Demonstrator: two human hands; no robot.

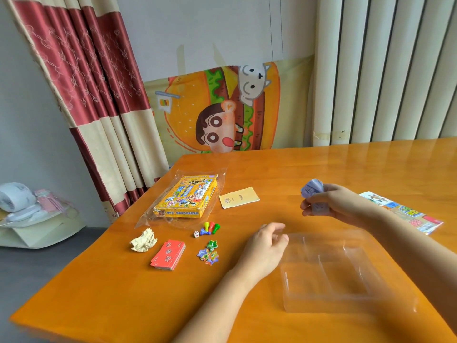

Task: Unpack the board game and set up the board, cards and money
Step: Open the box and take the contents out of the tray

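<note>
Nearest to me, a clear plastic tray (288,297) sits on the orange counter (111,293); its walls are so transparent that I can only trace them by their glints, and I cannot say how many compartments it has. The left hand (265,248) hovers at the tray's far left corner with fingers loosely curled and nothing in them; whether a fingertip touches the rim I cannot tell. To the left lie a red card deck (168,254), its print too blurred to read, and just right of it a small heap of star tokens (209,252) I cannot count. Beside the deck on its left is a crumpled paper (144,240). A little farther, a white die (196,234) lies next to 4 pawns (210,227), blue, yellow, red and green, tipped against each other. Over to the right, the right hand (331,204) is raised above the counter and grips a wad of purple money (312,191); the fingers cover the lower part of the notes. Behind that forearm the folded board (405,214) lies flat, its near part hidden by the arm. Farther back, a yellow leaflet (239,197) rests on the counter, and left of it the yellow game box (186,196) lies on a clear plastic bag (217,174).
</note>
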